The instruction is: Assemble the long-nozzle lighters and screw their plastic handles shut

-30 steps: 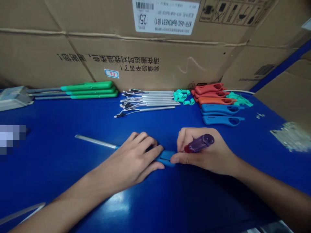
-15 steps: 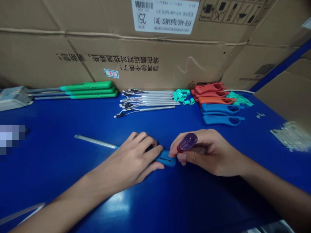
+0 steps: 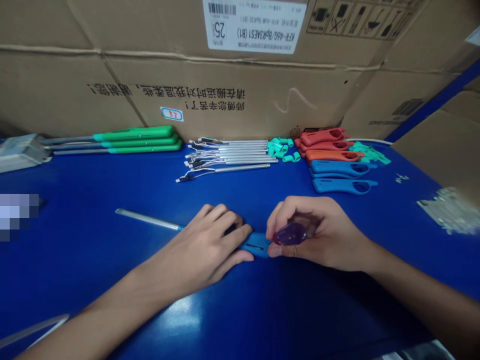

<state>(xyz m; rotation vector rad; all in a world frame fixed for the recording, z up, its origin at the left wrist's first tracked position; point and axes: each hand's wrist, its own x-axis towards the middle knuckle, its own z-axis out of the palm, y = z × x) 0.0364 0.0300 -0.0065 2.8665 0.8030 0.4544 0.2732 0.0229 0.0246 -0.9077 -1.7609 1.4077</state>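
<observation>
A long-nosed lighter (image 3: 253, 246) with a blue handle lies on the blue table. Its silver tube (image 3: 148, 219) points left. My left hand (image 3: 212, 240) is closed over the middle of the lighter, pressing it to the tabletop; the slotted end of the handle shows beyond my fingers. At that end, my right hand (image 3: 326, 232) grips a screwdriver (image 3: 290, 234) by its purple handle, tilted toward me. The screwdriver's tip is hidden behind my fingers.
Along the back lie green-handled lighters (image 3: 138, 137), silver tubes with wires (image 3: 243, 150), teal sleeves (image 3: 279, 147) and red, orange and blue handle shells (image 3: 341, 185). A cardboard box (image 3: 150, 65) stands behind them. Transparent small parts (image 3: 446, 210) sit at right.
My right hand has shifted slightly, and the screwdriver's handle has tipped lower, toward me. My left hand and the lighter have stayed in place.
</observation>
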